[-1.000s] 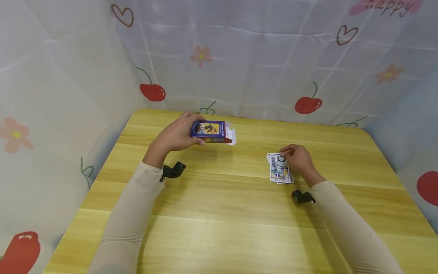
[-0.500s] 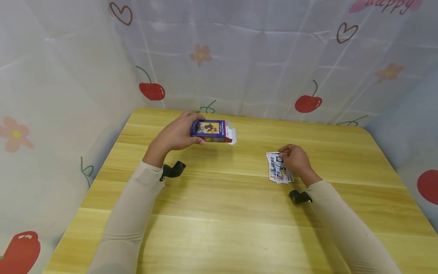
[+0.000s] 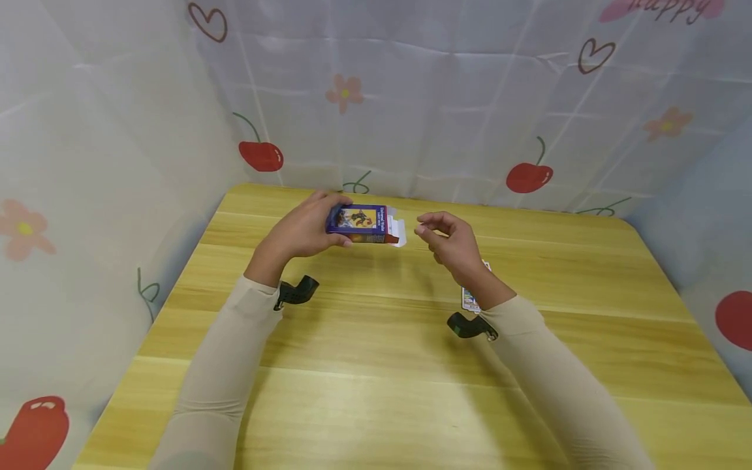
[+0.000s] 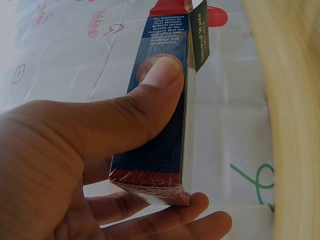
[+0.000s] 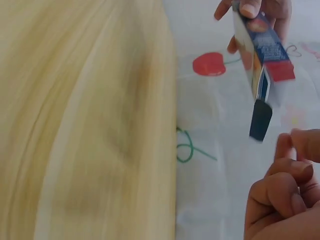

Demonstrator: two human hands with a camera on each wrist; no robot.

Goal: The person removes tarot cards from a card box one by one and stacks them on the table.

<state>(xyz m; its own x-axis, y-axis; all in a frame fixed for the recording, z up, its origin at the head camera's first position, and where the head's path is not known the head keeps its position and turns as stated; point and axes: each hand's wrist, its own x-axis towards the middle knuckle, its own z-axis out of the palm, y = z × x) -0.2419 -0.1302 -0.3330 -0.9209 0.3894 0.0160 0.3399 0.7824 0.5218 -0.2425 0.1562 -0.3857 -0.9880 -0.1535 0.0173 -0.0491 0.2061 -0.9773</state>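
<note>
My left hand [image 3: 298, 228] grips a blue tarot card box [image 3: 357, 220], held on its side above the far part of the table. The box's thumb-side edge reads clearly in the left wrist view, where my thumb [image 4: 162, 75] presses it. At the right end, the white end flap [image 3: 398, 233] sticks out, unfolded. Just right of that flap hovers my right hand [image 3: 451, 245], apart from the box, fingers loosely bent and nothing visible between thumb and forefinger. Below my right wrist lies a small stack of tarot cards [image 3: 470, 301], mostly hidden by the wrist.
The wooden table [image 3: 352, 391] fills the lower view. Behind it and at the sides hang white curtains [image 3: 435, 130] printed with cherries, hearts and flowers. A black wrist camera [image 3: 298, 290] sits by each cuff.
My right hand has left the card stack and moved left and away from me to the box's flap end. The left hand and box have stayed still.
</note>
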